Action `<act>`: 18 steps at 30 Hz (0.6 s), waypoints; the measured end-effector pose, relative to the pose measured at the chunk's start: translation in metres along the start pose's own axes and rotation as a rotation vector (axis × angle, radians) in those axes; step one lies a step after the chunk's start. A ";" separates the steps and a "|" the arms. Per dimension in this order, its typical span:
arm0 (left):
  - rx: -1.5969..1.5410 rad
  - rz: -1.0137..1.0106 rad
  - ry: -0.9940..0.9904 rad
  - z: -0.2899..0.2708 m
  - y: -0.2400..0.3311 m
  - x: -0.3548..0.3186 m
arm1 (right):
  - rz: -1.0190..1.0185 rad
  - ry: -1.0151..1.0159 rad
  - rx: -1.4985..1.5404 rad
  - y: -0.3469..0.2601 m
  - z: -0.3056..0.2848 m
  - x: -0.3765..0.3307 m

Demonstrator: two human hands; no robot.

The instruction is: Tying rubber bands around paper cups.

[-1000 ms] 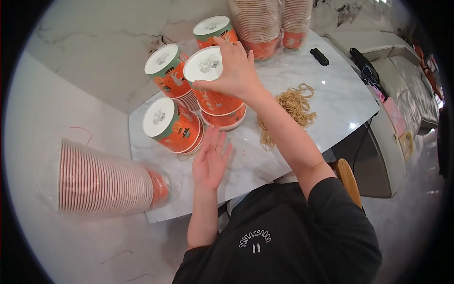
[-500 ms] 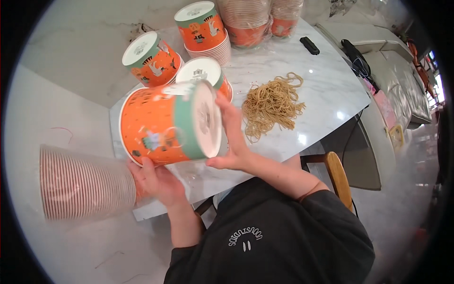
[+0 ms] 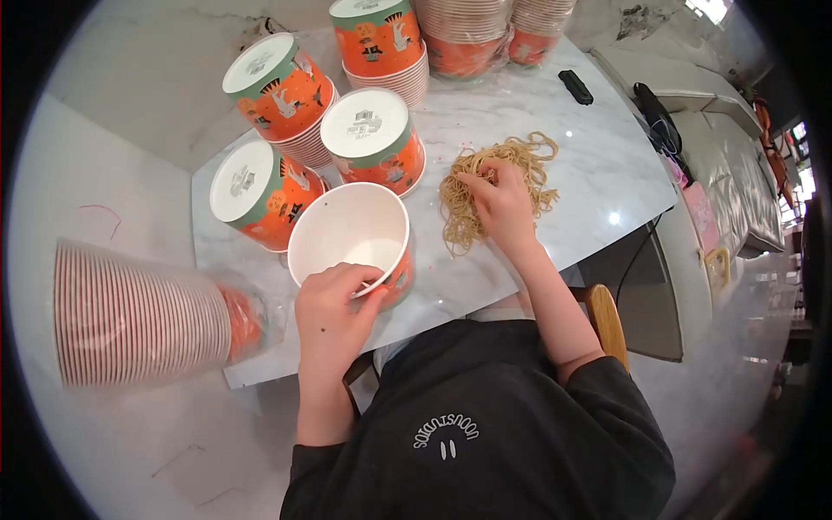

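Clearly, left hand (image 3: 331, 316) pinching tub (image 3: 351, 227), right hand (image 3: 508, 208) curled on bands (image 3: 461, 208)

The view looks from the person's head, through the left one of two wide cameras worn there side by side. It faces steeply down and forward, over the marble table (image 3: 598, 165). The black shirt (image 3: 485, 416) is very near, below the table's near edge. The table's right corner is inside the view; straight edges bend toward the dark rim.
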State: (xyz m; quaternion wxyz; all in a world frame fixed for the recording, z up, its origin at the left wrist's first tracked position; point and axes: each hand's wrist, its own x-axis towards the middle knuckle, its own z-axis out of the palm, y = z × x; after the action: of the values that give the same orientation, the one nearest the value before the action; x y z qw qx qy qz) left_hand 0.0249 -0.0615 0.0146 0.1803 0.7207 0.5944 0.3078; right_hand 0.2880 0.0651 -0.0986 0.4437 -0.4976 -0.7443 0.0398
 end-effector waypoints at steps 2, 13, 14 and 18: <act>0.007 -0.042 -0.056 0.001 0.003 -0.001 | -0.053 -0.018 -0.098 0.003 0.003 0.003; -0.536 -0.148 -0.298 0.002 0.033 -0.007 | -0.202 -0.220 0.440 -0.129 -0.072 -0.005; -0.537 -0.148 -0.300 0.002 0.031 -0.009 | -0.267 -0.206 0.438 -0.137 -0.077 -0.003; -0.742 -0.265 -0.354 -0.005 0.025 -0.012 | -0.115 -0.095 0.471 -0.130 -0.091 0.010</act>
State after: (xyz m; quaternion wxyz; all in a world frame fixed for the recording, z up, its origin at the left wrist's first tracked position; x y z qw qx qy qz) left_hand 0.0391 -0.0792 0.0310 0.5645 0.5662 0.4906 0.3467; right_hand 0.2590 -0.0273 0.0282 0.5134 -0.3349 -0.7615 0.2105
